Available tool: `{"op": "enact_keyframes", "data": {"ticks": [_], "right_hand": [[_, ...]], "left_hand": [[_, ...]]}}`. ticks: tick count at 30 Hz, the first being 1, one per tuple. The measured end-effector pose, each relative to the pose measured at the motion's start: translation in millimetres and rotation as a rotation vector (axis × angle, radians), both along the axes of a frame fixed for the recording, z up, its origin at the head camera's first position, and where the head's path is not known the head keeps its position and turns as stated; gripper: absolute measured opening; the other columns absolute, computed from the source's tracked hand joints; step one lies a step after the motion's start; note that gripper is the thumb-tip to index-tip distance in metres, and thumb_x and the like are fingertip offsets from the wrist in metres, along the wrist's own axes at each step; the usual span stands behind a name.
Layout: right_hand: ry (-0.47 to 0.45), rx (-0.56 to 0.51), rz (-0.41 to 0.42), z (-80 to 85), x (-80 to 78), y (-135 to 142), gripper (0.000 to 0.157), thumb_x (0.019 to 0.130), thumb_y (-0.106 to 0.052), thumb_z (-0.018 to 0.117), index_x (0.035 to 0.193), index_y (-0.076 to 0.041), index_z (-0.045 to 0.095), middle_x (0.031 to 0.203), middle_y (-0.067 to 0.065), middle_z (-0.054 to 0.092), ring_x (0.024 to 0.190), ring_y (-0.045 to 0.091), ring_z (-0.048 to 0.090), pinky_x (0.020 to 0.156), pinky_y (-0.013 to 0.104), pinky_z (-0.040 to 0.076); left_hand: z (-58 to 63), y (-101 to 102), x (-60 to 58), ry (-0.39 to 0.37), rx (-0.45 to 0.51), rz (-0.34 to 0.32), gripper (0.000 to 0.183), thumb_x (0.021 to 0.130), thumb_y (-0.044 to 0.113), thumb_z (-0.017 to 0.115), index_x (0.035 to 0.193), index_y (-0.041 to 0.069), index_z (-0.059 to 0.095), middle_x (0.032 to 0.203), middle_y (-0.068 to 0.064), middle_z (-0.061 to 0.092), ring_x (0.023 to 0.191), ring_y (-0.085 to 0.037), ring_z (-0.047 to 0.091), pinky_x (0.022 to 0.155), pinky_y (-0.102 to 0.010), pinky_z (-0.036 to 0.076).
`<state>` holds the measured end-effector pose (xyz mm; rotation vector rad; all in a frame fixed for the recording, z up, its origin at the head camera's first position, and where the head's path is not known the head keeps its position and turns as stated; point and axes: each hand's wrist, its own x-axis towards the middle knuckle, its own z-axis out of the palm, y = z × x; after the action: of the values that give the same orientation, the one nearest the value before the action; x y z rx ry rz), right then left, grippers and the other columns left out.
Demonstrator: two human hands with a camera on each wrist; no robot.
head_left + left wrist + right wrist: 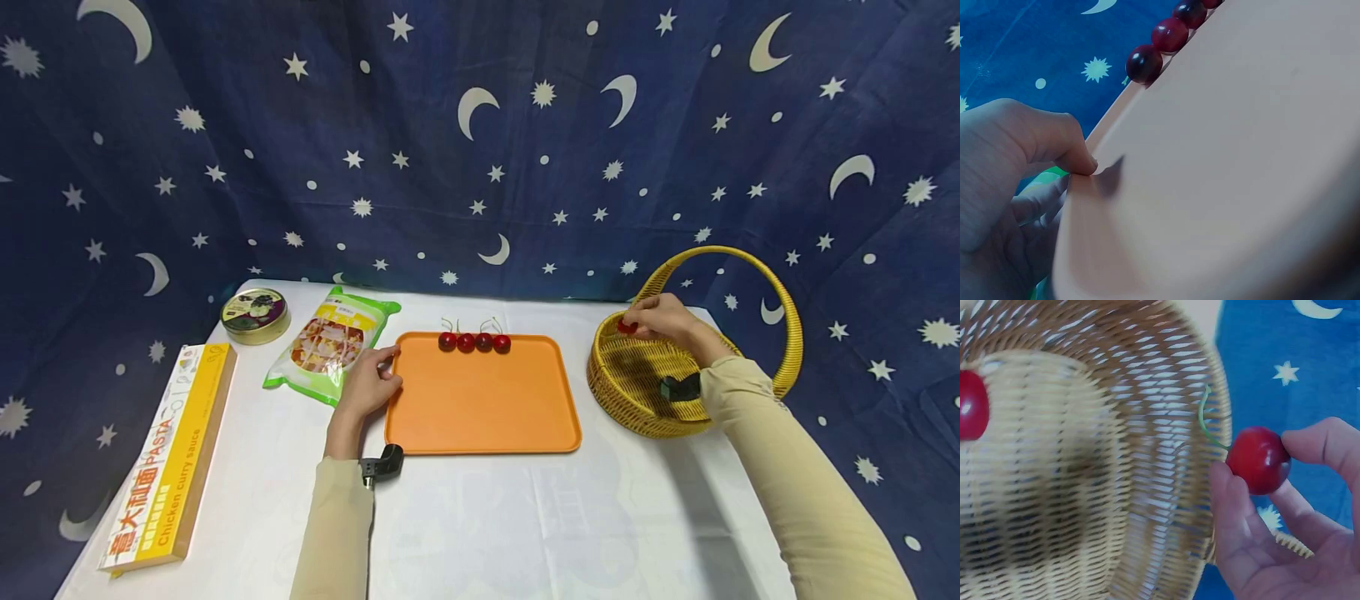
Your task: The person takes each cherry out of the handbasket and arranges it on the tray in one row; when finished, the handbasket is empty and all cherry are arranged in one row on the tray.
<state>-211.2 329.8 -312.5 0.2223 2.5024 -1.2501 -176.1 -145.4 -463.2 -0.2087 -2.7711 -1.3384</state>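
Note:
An orange tray [483, 400] lies on the white table, with a row of several dark red cherries [466, 342] along its far rim. At the tray's left rim, my left hand [367, 383] grips the edge; the left wrist view shows a fingertip [1088, 164] over the rim and other fingers outside it. My right hand [663, 318] pinches a cherry [1259, 460] with a green stem between thumb and fingers. It is over the far left rim of a yellow wicker basket [630, 412]. Inside the basket, the right wrist view shows another red cherry [972, 405], partly cut off.
The basket's tall arched handle [793, 333] rises at the right, beside my forearm. Left of the tray lies a green-edged food bag [330, 346]. A round tin [255, 315] and a long pasta box [168, 458] are farther left. A starry blue cloth [420, 167] hangs behind.

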Motion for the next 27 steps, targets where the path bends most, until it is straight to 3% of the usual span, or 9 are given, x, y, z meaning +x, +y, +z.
{"op": "enact_keyframes", "data": {"ticks": [6,12,17,24,27], "right_hand": [[0.084,-0.018,-0.047,8.3,-3.0,-8,0.042,0.093,-0.018,0.064,0.120,0.013,0.055,0.102,0.010,0.065,0.079,0.010,0.066,0.071,0.023,0.055],[0.156,0.032,-0.002,11.5,-4.2,-29,0.044,0.095,-0.025,0.063,0.124,0.008,0.058,0.102,0.007,0.066,0.077,0.010,0.065,0.072,0.025,0.053],[0.162,0.036,0.035,-1.6,-9.6,-57,0.041,0.094,-0.024,0.065,0.121,0.006,0.062,0.102,0.006,0.067,0.083,0.016,0.060,0.079,0.037,0.050],[0.109,-0.079,0.045,-27.9,-22.2,-94,0.039,0.089,-0.012,0.070,0.119,0.010,0.059,0.091,0.011,0.071,0.069,0.008,0.064,0.068,0.026,0.055],[0.080,-0.139,0.035,-42.5,-27.1,-107,0.042,0.086,-0.006,0.071,0.121,0.013,0.057,0.086,0.011,0.070,0.065,0.009,0.065,0.069,0.029,0.057]], "left_hand": [[0.1,-1,-0.2,0.003,0.005,0.004,0.054,0.078,0.004,0.064,0.132,-0.001,0.060,0.113,-0.020,0.057,0.090,-0.028,0.052,0.079,-0.037,0.039],[0.9,-1,0.6,0.011,0.008,0.007,0.056,0.077,0.004,0.064,0.132,-0.002,0.060,0.113,-0.021,0.057,0.089,-0.028,0.053,0.079,-0.037,0.040],[0.8,0,1.2,0.002,0.001,0.008,0.055,0.077,0.004,0.065,0.132,0.000,0.061,0.111,-0.019,0.058,0.086,-0.026,0.053,0.078,-0.036,0.040],[0.6,0,-0.3,-0.004,0.002,0.011,0.055,0.078,0.004,0.066,0.132,0.000,0.061,0.110,-0.018,0.058,0.081,-0.023,0.056,0.077,-0.035,0.041],[0.8,0,-0.8,-0.011,0.000,0.017,0.055,0.078,0.004,0.066,0.132,0.000,0.060,0.111,-0.018,0.057,0.080,-0.023,0.055,0.077,-0.035,0.041]]}}
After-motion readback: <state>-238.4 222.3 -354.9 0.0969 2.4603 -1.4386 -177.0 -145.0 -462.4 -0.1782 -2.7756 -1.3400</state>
